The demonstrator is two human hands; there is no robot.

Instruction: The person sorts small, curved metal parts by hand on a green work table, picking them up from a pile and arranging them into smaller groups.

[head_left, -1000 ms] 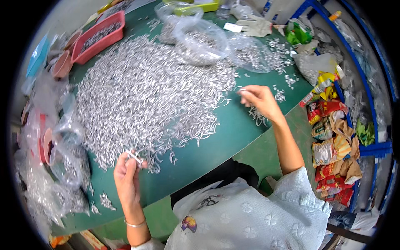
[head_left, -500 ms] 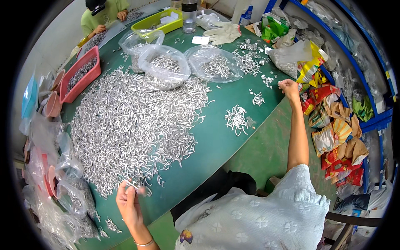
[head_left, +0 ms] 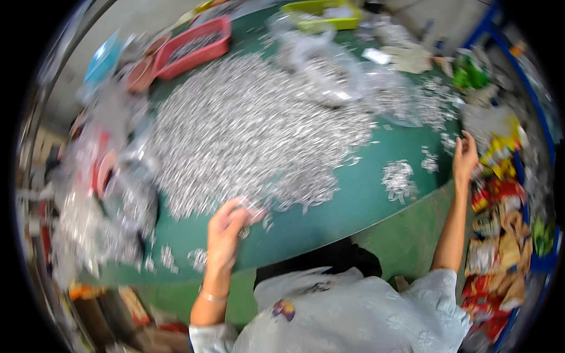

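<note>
A big heap of small silver pieces (head_left: 253,129) covers the green table (head_left: 353,206). My left hand (head_left: 226,232) is at the heap's near edge, fingers curled and pinching a few silver pieces; motion blur hides the details. My right hand (head_left: 465,156) is raised at the table's right edge with its fingers apart and nothing in it. A small separate cluster of silver pieces (head_left: 399,176) lies on the table just left of that hand.
Clear plastic bags (head_left: 329,70) with more pieces lie at the far side, others (head_left: 118,206) at the left. A red tray (head_left: 194,47) and a yellow-green tray (head_left: 321,12) stand at the back. Colourful packets (head_left: 500,223) pile up beside the table on the right.
The view has swung and blurred. My left hand has moved up onto the heap's near edge. My right hand stays out at the table's right edge, now with fingers spread.
</note>
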